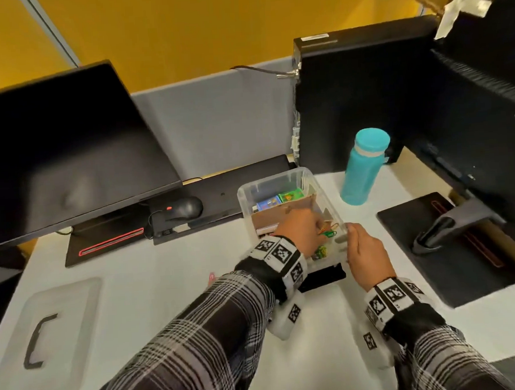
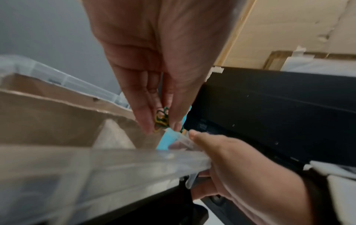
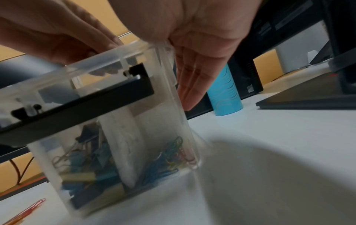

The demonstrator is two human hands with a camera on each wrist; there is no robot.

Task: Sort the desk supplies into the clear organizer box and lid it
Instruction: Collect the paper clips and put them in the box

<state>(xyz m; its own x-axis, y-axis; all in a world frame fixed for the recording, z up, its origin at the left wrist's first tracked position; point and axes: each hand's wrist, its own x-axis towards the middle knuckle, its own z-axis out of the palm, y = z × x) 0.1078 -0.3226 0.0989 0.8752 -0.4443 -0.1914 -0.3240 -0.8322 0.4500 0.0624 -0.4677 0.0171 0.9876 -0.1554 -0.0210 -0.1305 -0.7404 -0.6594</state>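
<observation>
The clear organizer box [image 1: 245, 192] stands mid-desk, split by cardboard dividers [image 1: 281, 214]. My left hand [image 1: 323, 230] hovers over its near right compartment and pinches a few green and yellow paper clips [image 2: 161, 118] at the fingertips. My right hand [image 1: 354, 234] holds the box's near right corner, thumb on the rim [image 2: 192, 135], fingers [image 3: 190, 85] straight down the outer wall. Inside lie coloured paper clips [image 3: 169, 153] and binder clips [image 3: 90, 164]. The clear lid [image 1: 48, 334] with a black handle lies on the desk at the far left.
A teal bottle [image 1: 365, 168] stands right of the box, a monitor base [image 1: 449, 244] beyond it. A mouse [image 1: 185, 207] and a dark monitor [image 1: 68, 145] are to the left. One pink paper clip [image 3: 29, 211] lies on the desk by my left sleeve.
</observation>
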